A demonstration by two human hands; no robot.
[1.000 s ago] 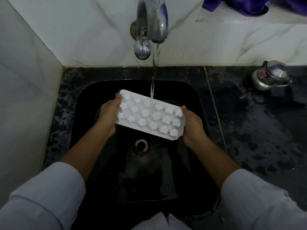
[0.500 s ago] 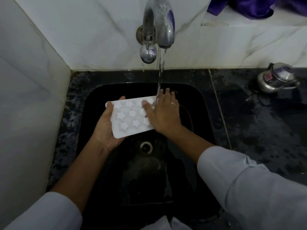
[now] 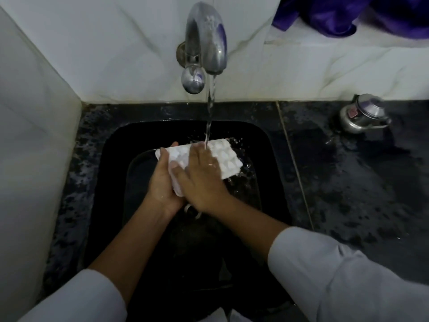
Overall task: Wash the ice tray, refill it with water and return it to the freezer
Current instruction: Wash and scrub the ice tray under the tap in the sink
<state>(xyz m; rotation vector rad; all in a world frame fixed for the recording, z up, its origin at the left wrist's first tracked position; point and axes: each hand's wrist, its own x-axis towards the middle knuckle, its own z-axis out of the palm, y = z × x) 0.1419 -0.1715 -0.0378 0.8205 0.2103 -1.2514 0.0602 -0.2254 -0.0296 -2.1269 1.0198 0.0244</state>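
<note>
A white ice tray with small moulded cells is held over the black sink, under a running stream of water from the steel tap. My left hand grips the tray's left end from beneath, thumb over its edge. My right hand lies flat across the tray's top, fingers straight and pointing to the wall, pressing on the cells. The water lands by the right hand's fingertips and splashes off the tray.
A small steel kettle stands on the wet black counter at the right. White marble walls close in the back and left. Purple cloth lies on the ledge at upper right. The drain shows below my hands.
My right hand left the tray's right end and now lies flat on top, sliding toward me and to the left. The tray has turned, its right end now angled toward the wall.
</note>
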